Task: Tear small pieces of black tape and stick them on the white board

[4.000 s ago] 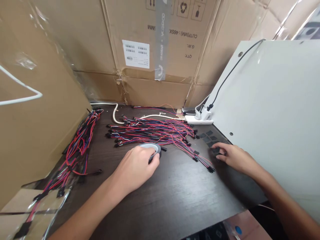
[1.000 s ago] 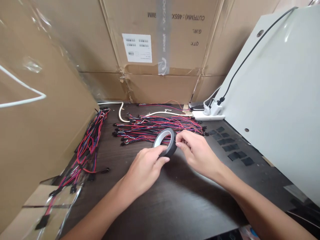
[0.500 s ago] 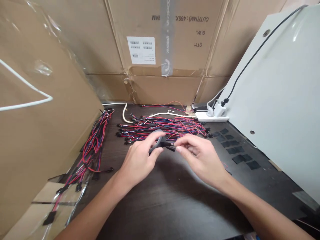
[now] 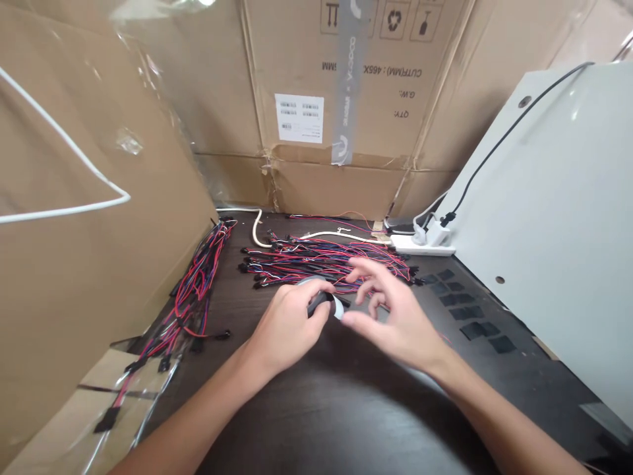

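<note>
My left hand (image 4: 291, 330) is closed round a roll of black tape (image 4: 316, 301), fingers and thumb pinching it over the dark table. From the roll a curled end with a pale, shiny face (image 4: 338, 307) sticks out to the right. A short dark piece shows just behind that curl; its kind I cannot make out. My right hand (image 4: 400, 320) is open beside it, fingers spread and bent, the thumb tip at or very near the pale end. Behind both hands lies a wide bundle of red, blue and black wires (image 4: 316, 254) with black connectors.
On the left, another wire bundle (image 4: 198, 284) lies by a cardboard box (image 4: 99, 251). Several black tape pieces (image 4: 479, 330) are stuck on the table (image 4: 316, 409) at right. A white power strip (image 4: 420, 247) with plugs stands by a white panel (image 4: 554, 218). A large carton (image 4: 341, 185) closes the back.
My right hand has opened from its pinch at the black piece and its fingers have lifted apart. A pale curled end now shows at the roll. The whole view has shifted slightly.
</note>
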The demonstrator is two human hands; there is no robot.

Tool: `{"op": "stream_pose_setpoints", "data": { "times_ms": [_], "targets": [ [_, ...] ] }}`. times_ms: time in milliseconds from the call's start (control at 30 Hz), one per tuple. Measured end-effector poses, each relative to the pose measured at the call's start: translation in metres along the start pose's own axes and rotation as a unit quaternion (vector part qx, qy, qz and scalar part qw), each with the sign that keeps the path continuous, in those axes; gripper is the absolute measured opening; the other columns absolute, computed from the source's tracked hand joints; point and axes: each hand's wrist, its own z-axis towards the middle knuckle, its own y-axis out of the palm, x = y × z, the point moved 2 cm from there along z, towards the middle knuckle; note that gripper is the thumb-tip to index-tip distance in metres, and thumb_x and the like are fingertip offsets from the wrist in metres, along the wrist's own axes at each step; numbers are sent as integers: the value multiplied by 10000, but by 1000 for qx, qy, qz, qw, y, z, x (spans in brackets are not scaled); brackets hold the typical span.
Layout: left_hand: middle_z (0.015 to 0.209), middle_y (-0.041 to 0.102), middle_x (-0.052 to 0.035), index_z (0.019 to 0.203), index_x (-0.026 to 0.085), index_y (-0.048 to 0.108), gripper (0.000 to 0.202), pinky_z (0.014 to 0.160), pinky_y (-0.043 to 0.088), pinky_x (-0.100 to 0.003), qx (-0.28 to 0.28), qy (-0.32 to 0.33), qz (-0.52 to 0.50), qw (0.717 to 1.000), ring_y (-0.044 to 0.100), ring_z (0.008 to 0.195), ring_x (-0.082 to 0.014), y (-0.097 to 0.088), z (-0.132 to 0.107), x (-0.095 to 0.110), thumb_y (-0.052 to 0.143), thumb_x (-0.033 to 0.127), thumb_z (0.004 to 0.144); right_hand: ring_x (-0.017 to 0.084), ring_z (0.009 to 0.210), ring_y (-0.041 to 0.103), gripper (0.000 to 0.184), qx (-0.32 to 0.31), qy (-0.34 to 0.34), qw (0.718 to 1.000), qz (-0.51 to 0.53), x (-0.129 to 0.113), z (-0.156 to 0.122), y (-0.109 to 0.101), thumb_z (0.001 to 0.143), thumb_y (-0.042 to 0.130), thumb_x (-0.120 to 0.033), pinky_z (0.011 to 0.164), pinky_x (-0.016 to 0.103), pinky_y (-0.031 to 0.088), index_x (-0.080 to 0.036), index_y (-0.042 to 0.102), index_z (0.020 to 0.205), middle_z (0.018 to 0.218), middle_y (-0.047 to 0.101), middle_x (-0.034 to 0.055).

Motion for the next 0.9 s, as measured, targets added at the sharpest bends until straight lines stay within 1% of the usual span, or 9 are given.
{"op": "stream_pose_setpoints", "data": {
  "times_ms": [67,133,200,267,367,467,600,733,900],
  "targets": [
    [728,667,20,947,170,690,216,661,428,-224,-4,4,-8,1000,557,604,-102,-1,0,1,518,105,834,169,915,577,589,-66,-32,995,-73,-3,-4,11,780,659,-184,667,275,524,-225,437,1324,1207,535,95],
    [769,679,15,899,165,674,192,638,408,-219,-9,12,-11,1000,573,630,-103,0,0,2,506,94,840,187,1029,553,580,-90,-54,988,-112,-4,-6,19,786,603,-103,800,316,527,-217,430,1327,1255,506,100],
    [824,692,2,896,164,665,184,644,409,-225,-17,16,-8,1000,597,677,-116,1,-1,3,500,98,849,191,1052,549,517,-68,-71,987,-124,-3,-7,24,816,536,-64,871,344,512,-194,437,1307,1242,507,111],
    [879,701,-15,930,168,668,187,685,430,-240,-24,18,-7,1000,619,731,-136,3,-3,4,503,117,860,194,1019,560,398,-32,-90,987,-132,-2,-7,25,858,491,-66,877,354,503,-179,481,1239,1168,546,111],
    [914,698,-27,1051,185,659,229,765,458,-281,-35,11,-10,999,630,776,-164,5,-5,4,506,165,882,177,909,587,254,29,-118,983,-134,-2,-6,23,897,452,-72,788,318,505,-169,545,1112,1026,607,92],
    [926,688,-24,1260,212,550,386,806,467,-310,-56,-7,-30,998,637,822,-182,5,-7,4,491,168,881,141,740,582,169,76,-130,978,-144,-4,-5,20,898,464,-76,676,273,483,-161,590,972,870,636,55],
    [975,681,-22,1309,238,463,460,826,460,-314,-84,-25,-72,994,636,931,-194,4,-10,6,453,126,862,109,617,558,129,84,-96,981,-146,-3,-2,18,847,517,-68,606,242,458,-152,614,856,759,633,17],
    [1008,671,-23,1280,248,474,461,795,441,-310,-102,-45,-65,992,620,959,-201,5,-11,8,448,115,839,112,598,573,96,67,-8,995,-70,1,0,16,798,566,-109,596,244,478,-162,639,831,768,665,13],
    [825,648,3,1141,229,541,309,722,402,-294,-87,-65,-49,993,594,818,-186,4,-8,6,462,174,848,156,735,642,101,45,69,995,63,0,1,14,753,593,-174,652,266,535,-160,647,837,845,686,51]
  ]
}}
